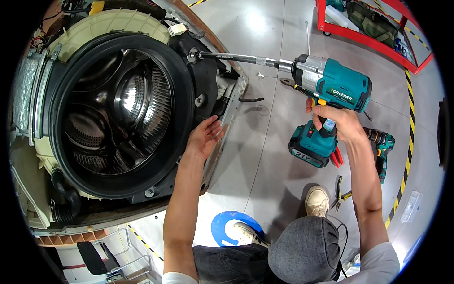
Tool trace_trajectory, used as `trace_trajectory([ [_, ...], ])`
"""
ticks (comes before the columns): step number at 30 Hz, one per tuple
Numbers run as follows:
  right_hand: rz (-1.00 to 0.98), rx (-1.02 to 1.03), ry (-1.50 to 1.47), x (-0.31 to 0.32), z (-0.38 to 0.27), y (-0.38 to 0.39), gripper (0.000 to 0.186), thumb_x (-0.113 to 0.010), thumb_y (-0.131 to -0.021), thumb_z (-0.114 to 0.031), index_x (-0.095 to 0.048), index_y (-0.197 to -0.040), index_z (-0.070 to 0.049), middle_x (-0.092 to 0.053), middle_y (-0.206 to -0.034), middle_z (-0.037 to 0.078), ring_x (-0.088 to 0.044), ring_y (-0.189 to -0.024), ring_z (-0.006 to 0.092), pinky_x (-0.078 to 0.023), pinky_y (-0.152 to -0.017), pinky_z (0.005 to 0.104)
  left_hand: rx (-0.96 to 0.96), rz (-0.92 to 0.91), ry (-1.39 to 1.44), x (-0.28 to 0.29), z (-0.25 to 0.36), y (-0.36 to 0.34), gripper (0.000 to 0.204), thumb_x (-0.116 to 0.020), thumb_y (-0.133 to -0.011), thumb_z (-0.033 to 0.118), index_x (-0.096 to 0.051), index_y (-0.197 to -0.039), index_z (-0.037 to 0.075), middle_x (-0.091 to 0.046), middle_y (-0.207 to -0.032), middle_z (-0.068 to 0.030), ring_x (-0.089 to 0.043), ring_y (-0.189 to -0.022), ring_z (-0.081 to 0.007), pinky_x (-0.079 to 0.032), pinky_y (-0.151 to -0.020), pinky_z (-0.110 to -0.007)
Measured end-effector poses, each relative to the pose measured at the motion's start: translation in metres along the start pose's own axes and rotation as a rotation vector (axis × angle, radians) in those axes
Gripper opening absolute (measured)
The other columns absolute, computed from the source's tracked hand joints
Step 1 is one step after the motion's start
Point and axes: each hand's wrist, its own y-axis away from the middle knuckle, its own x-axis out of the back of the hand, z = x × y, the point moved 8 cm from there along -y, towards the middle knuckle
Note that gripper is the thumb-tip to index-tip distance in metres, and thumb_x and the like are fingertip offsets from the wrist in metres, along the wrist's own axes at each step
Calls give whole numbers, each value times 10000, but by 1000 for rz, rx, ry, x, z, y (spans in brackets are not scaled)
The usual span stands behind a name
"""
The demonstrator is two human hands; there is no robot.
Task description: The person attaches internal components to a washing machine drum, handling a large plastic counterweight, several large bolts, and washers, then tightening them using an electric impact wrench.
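My right hand is wrapped round the grip of a teal cordless impact wrench, its forefinger by the trigger. From the tool's nose a long extension bar runs left to a bolt on the dark counterweight beside the drum opening. My left hand holds nothing; its fingers are apart and loosely curled, close to the counterweight's lower edge. Whether it touches there, I cannot tell. The opened washing machine shows a shiny steel drum inside a black rubber gasket. Another bolt sits lower on the counterweight.
On the floor at right lie a smaller teal drill and yellow-black pliers. An L-shaped hex key lies near the machine's edge. A red cart stands at the far right. Striped tape crosses the floor.
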Motion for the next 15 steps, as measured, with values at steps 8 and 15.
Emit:
trace_trajectory([
  [8, 8, 23, -11, -1, -5, -1, 429, -598, -730, -68, -580, -1145, 38, -632, -1004, 179, -532, -541, 140, -464, -552, 270, -13, 20, 36, 0, 4, 6, 265, -616, -900, 212, -614, -1101, 39, -616, -1001, -79, -577, -916, -191, -495, -865, -365],
  [15, 3, -26, -187, 23, 32, -8, 439, -597, -717, -107, -557, -1111, 85, -619, -1019, 192, -549, -511, 158, -468, -530, 284, -36, -27, 30, 1, 6, 4, 284, -587, -915, 217, -589, -1133, 35, -598, -1072, -105, -569, -963, -212, -467, -931, -379],
])
